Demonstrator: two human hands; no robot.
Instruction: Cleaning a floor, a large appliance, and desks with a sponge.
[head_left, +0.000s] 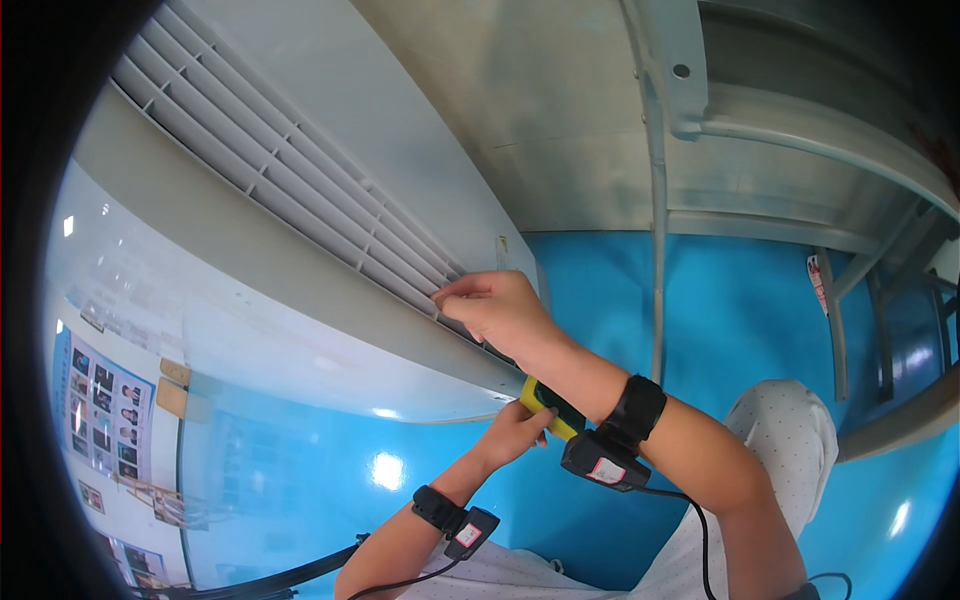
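Observation:
A white air conditioner (397, 97) with a long slatted air grille (262, 161) slants across the left and middle of the view. At the grille's near end, my right hand (499, 307) pinches one of its thin slats between thumb and forefinger; the fingertips partly cover the contact. Its other fingers curl over the slats below. Lower down, beside the unit's end, my left hand (517, 435) grips a yellow sponge with a dark green scouring side (568, 412). My right forearm passes in front of part of the sponge.
Black sensor straps with cables circle both wrists, the right one (611, 450) and the left one (457, 517). Grey metal framework (658, 262) stands to the right on a glossy blue floor (600, 300). My knee (787, 420) is near it. The unit's glossy front reflects a wall poster.

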